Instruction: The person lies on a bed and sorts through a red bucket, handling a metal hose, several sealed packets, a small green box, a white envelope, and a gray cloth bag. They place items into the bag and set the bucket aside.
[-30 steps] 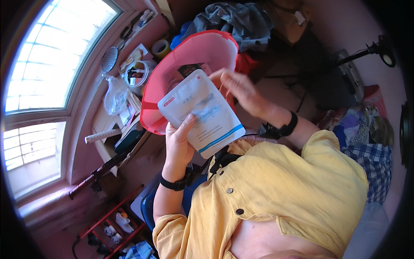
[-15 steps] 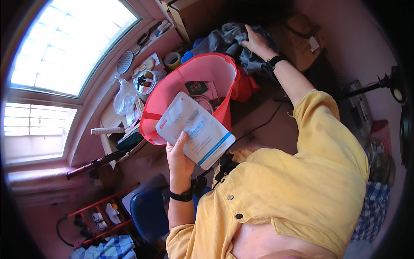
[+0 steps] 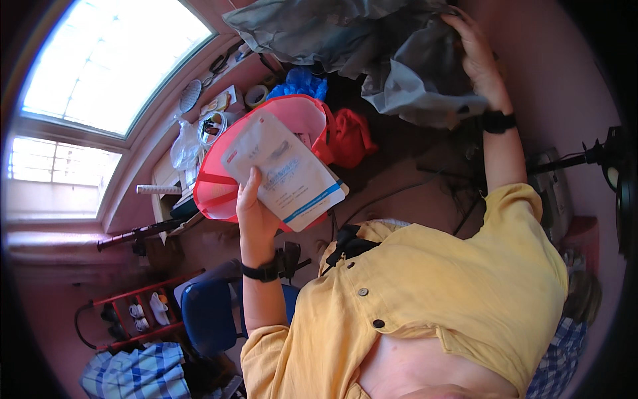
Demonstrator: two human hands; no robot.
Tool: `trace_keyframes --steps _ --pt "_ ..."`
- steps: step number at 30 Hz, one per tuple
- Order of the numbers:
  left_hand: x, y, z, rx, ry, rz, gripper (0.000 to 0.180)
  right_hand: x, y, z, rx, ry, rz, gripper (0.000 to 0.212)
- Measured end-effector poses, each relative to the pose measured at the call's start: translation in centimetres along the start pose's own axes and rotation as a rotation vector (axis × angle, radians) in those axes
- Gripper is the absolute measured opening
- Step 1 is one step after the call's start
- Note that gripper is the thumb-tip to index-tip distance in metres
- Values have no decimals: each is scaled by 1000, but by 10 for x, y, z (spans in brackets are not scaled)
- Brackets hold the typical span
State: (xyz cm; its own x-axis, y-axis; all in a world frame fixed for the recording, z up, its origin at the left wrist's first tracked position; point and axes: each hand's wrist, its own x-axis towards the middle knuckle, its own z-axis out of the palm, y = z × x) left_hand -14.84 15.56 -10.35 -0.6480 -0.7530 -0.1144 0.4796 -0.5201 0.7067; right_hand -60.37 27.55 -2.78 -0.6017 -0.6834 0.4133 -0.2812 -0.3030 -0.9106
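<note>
My left hand (image 3: 256, 211) is closed on a flat white pouch (image 3: 287, 174) with a blue stripe, its thumb pressed on the front. A second edge shows at the pouch's right side, so there may be more than one. Behind and below the pouch stands an open red bag (image 3: 211, 194) with a pale lining; what lies inside is mostly covered by the pouch. At the far right, my right hand (image 3: 480, 61) grips a large crumpled grey plastic bag (image 3: 413, 83) and holds it up. Some of its fingertips are hidden in the folds.
Red cloth (image 3: 352, 138) bunches beside the red bag, near a blue plastic bag (image 3: 299, 85). A tape roll (image 3: 256, 96) and a clear container (image 3: 212, 129) sit along the windowsill. A blue chair (image 3: 209, 312) and a red shoe rack (image 3: 143, 312) stand at left. A black stand (image 3: 578, 157) reaches in from the right.
My right hand has lifted the grey plastic bag up and to the right, and it spreads out wider. The pouch in my left hand appears slightly further left. More of the blue plastic bag shows.
</note>
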Motion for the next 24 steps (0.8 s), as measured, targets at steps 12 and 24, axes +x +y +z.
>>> trace_keyframes --steps 12,24 --pt "-12 -38 35 -482 -422 -97 45 -84 -53 96 954 -549 303 25" --pt "-211 13 -44 -74 54 273 37 -205 -100 256 980 -1005 587 23"
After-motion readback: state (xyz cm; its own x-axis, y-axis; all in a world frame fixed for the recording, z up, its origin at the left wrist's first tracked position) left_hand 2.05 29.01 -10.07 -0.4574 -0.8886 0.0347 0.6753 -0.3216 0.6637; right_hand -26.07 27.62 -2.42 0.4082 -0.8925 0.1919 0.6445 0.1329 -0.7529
